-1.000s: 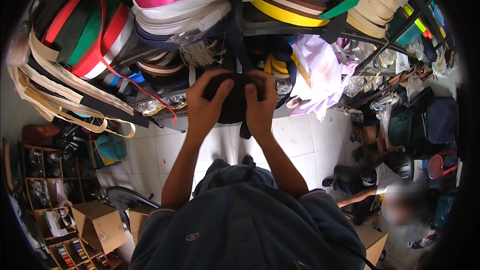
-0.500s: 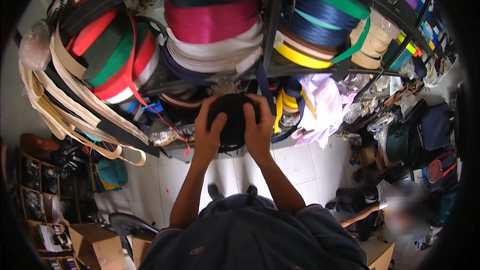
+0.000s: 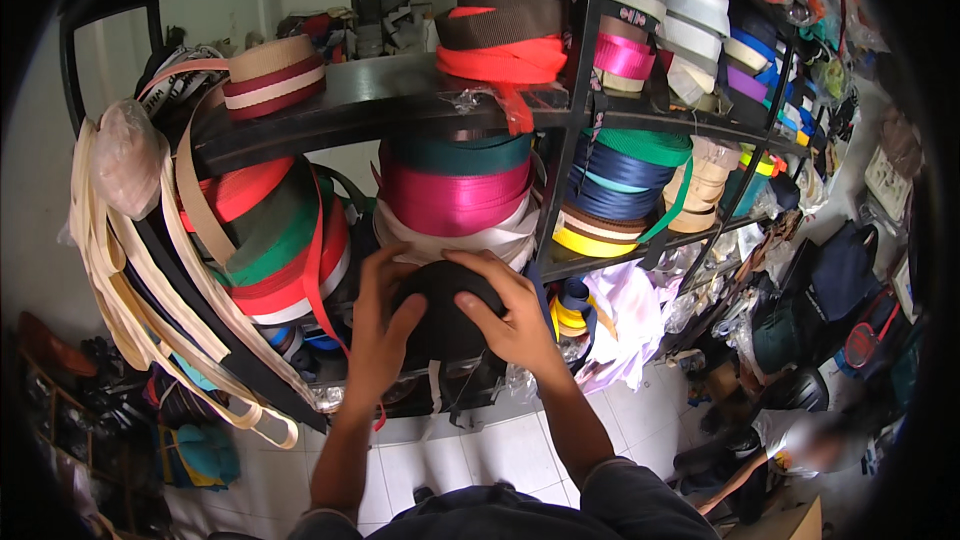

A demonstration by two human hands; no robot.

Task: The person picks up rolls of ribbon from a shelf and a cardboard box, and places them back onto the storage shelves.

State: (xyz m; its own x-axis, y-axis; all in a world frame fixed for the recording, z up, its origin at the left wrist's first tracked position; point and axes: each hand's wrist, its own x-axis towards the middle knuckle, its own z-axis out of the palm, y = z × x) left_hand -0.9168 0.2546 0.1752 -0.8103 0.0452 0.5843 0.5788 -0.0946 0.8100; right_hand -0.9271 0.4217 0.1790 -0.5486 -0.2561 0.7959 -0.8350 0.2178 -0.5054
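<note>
A round black roll (image 3: 446,318), seemingly of webbing, is gripped between my two hands in front of the shelf rack. My left hand (image 3: 384,312) wraps its left side, thumb on top. On its right side my right hand (image 3: 512,318) presses with the thumb and curls its fingers over the far edge. Just beyond the roll are white webbing rolls (image 3: 455,230), with a magenta roll (image 3: 455,195) and a dark green one stacked above. Whether the black roll touches them I cannot tell. A pale strip (image 3: 435,387) hangs below the black roll.
Red and green rolls (image 3: 265,230) stand left, beside hanging cream straps (image 3: 120,260). Blue rolls (image 3: 625,185) lie right of a black upright (image 3: 575,120). A black shelf edge (image 3: 380,120) crosses above. Another person (image 3: 770,450) is at lower right.
My view has tilted up, bringing the upper shelf into sight. The black roll, still between both hands, has come nearer the stacked white and magenta rolls.
</note>
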